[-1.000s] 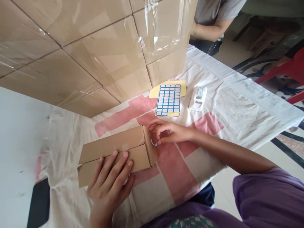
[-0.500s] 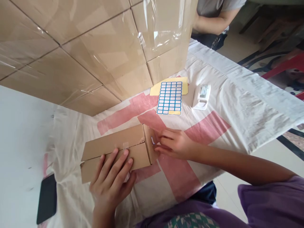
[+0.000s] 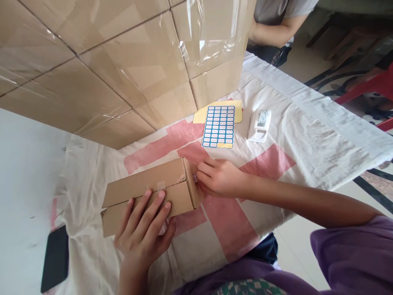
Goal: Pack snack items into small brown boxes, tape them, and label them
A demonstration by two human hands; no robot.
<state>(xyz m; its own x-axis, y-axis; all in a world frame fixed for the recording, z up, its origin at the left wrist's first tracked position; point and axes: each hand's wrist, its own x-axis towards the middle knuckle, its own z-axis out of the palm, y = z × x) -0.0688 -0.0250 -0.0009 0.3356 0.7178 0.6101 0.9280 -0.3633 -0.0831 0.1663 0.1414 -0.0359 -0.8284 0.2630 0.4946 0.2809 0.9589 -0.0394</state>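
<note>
A closed brown cardboard box (image 3: pixel 147 176) lies lengthwise on the cloth, a short strip of clear tape across its top seam. My left hand (image 3: pixel 143 231) rests on its near side, fingers spread over the top and thumb down along the side face. At the right end of the box, my right hand (image 3: pixel 219 176) has its fingers curled together. By those fingertips, against the end face, shows a small whitish label (image 3: pixel 195 178), mostly hidden. Farther back lies a sheet of blue-bordered labels (image 3: pixel 218 127), with two spots bare in its bottom row.
A tall stack of taped cartons (image 3: pixel 129 73) borders the far left. Yellow paper (image 3: pixel 238 111) lies under the label sheet, beside a small white device (image 3: pixel 260 125). A black phone-like slab (image 3: pixel 55 260) is at lower left. Another person's arm (image 3: pixel 276 35) shows beyond the table (image 3: pixel 285 108).
My right hand's fingers have drawn closer together and moved slightly left and up against the box end, covering more of the label. My left hand stays on the box.
</note>
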